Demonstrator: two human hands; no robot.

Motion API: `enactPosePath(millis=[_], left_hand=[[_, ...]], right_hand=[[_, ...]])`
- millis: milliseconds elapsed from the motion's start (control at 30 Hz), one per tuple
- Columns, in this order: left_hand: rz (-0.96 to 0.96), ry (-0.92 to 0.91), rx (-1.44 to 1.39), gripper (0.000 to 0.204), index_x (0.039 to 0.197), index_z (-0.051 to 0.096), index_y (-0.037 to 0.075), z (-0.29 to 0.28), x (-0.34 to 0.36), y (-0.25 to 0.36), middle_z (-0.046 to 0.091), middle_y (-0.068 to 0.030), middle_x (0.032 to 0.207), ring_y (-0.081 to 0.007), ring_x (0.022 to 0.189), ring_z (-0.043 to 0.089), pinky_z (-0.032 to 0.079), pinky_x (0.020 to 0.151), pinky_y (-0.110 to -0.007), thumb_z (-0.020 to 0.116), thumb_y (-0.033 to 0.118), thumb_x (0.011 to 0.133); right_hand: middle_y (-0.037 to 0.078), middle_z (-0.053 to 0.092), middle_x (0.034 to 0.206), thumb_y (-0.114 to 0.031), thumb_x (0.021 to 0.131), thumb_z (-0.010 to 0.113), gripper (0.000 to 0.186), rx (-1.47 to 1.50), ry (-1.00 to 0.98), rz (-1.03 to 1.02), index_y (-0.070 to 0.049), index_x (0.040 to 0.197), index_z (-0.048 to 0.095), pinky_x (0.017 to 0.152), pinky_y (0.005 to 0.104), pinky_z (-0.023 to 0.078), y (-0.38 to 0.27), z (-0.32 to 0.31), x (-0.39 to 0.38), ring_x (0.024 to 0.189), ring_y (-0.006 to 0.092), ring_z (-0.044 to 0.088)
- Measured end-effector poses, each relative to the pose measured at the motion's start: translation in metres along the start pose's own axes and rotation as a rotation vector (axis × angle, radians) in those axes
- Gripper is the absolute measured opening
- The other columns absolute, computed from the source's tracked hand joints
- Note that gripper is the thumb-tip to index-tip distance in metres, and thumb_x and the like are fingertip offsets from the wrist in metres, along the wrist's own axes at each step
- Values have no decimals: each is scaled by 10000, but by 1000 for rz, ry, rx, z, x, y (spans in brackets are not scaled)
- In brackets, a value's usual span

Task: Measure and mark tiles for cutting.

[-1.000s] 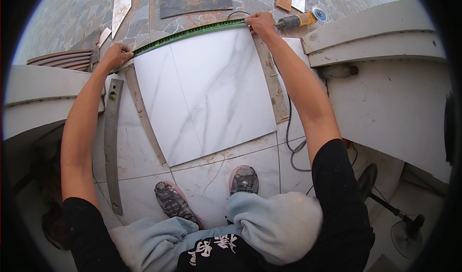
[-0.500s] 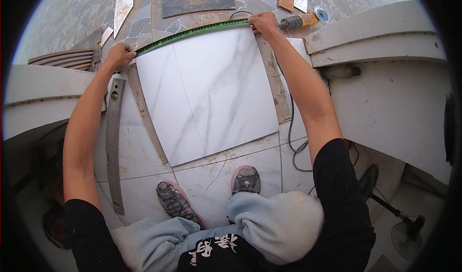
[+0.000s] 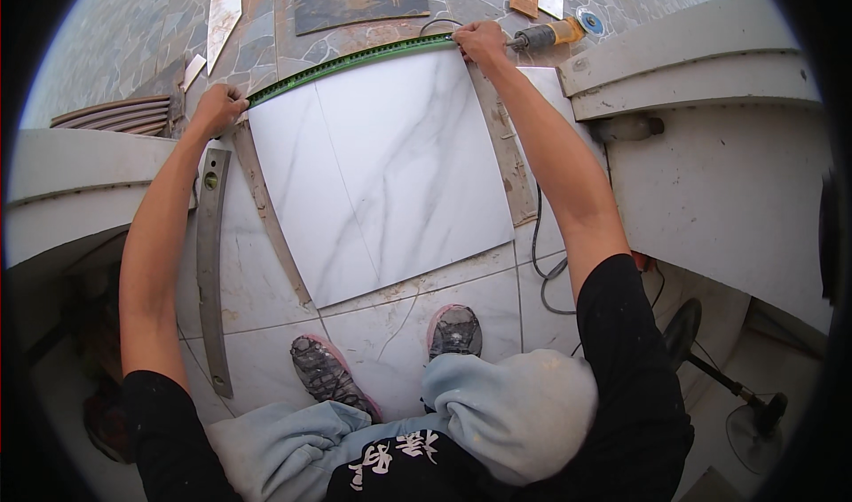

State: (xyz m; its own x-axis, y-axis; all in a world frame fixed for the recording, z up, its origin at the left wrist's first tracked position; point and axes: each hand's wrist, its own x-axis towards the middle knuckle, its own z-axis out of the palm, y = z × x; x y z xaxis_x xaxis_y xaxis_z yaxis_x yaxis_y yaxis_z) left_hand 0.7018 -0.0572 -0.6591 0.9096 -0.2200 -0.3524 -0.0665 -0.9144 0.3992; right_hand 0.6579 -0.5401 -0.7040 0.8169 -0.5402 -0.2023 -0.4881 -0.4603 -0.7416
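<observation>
Unmoved, both hands pin green ruler (image 3: 351, 58) beside grinder (image 3: 550, 34).

A tiling work site at the edge of a building: a loose marble-look tile (image 3: 382, 165) lies on a half-finished, mortar-smeared tiled floor (image 3: 266, 324), with cut tile strips (image 3: 222, 9) on stone paving (image 3: 115, 31) beyond, an angle grinder (image 3: 550, 33) with its cord (image 3: 537, 262), and a long spirit level (image 3: 211, 271).

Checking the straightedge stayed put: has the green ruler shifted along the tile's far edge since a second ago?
No. The green ruler still lies along the far edge of the white marble tile, both hands at its ends.
</observation>
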Motion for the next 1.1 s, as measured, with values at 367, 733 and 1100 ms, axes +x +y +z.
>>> enactPosePath(millis=[367,733,1100], left_hand=[[-7,12,4,210,880,718,18,4,6,-8,707,-156,804,-259,778,681,513,734,-374,749,220,830],[-6,10,1,228,881,715,13,3,3,-6,704,-158,799,-260,764,676,506,713,-381,752,232,831],[-11,-3,-8,208,857,718,9,2,3,-4,698,-161,772,-260,744,670,503,709,-378,746,215,836]], right_hand=[[110,730,885,-102,908,578,178,163,-366,-466,-4,1013,685,633,298,542,-35,3,-61,689,147,658],[79,679,802,-132,873,603,172,145,-320,-574,16,942,654,673,290,523,-22,31,-67,724,145,633],[181,696,856,-134,852,586,174,68,-294,-568,5,936,649,736,358,525,-28,35,-70,800,293,671]])
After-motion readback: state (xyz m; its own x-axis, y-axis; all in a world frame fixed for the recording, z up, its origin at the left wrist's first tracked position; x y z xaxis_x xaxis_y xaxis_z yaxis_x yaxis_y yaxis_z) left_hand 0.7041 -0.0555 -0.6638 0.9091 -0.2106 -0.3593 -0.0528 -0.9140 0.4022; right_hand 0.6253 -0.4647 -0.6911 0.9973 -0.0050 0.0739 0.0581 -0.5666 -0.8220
